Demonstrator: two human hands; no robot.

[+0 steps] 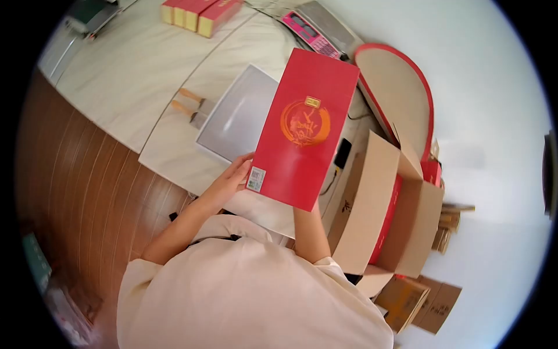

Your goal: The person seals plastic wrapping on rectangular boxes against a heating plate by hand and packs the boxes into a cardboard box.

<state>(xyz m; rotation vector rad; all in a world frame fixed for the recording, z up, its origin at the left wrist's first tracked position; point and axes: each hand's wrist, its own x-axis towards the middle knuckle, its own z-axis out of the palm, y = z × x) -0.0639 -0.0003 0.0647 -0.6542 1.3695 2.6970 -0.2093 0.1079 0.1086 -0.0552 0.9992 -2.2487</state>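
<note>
A flat red gift box (299, 125) with an orange circular print, a gold label and a QR sticker is held up in front of me, tilted. My left hand (238, 170) is closed on its lower left edge, near the sticker. Most of my right hand (316, 206) is hidden behind the box at its lower right edge, where it holds the box from beneath; its fingers do not show. Partly behind the box, a shallow grey-white tray (232, 119) lies on the table. Two tools with wooden handles (187, 109) stick out beside it.
To my right stands an open cardboard carton (364, 200) with something red inside. Small red-and-yellow boxes (200, 14) stand in a row at the far table edge. A pink device with keys (311, 35), a black phone-like object (343, 152) and a red-rimmed board (401, 81) are near the wall.
</note>
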